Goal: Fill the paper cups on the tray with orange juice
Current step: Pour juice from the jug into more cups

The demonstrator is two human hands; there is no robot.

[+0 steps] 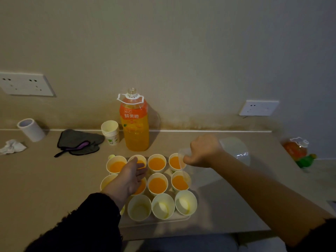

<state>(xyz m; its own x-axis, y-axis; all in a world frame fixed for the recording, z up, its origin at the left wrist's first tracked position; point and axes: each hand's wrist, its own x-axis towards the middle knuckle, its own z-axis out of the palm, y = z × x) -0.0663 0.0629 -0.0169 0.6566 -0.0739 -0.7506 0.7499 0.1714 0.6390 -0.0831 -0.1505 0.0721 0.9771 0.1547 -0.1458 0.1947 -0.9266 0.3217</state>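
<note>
Several paper cups stand in rows on a pale tray (154,222). The back and middle rows hold orange juice, for example one cup (156,163). Three front cups (163,206) show only pale bottoms. My right hand (203,151) grips a clear plastic cup (183,167), tilted over the rightmost middle-row cup (180,181). My left hand (131,176) hovers with straight fingers over the left cups and hides parts of them. An uncapped juice bottle (135,124) stands behind the tray.
A stack of spare paper cups (110,132) and a grey cloth (80,141) lie left of the bottle. A white roll (31,130) and crumpled tissue (11,146) sit far left. A clear bowl (236,148) and a small orange bottle (296,148) are on the right.
</note>
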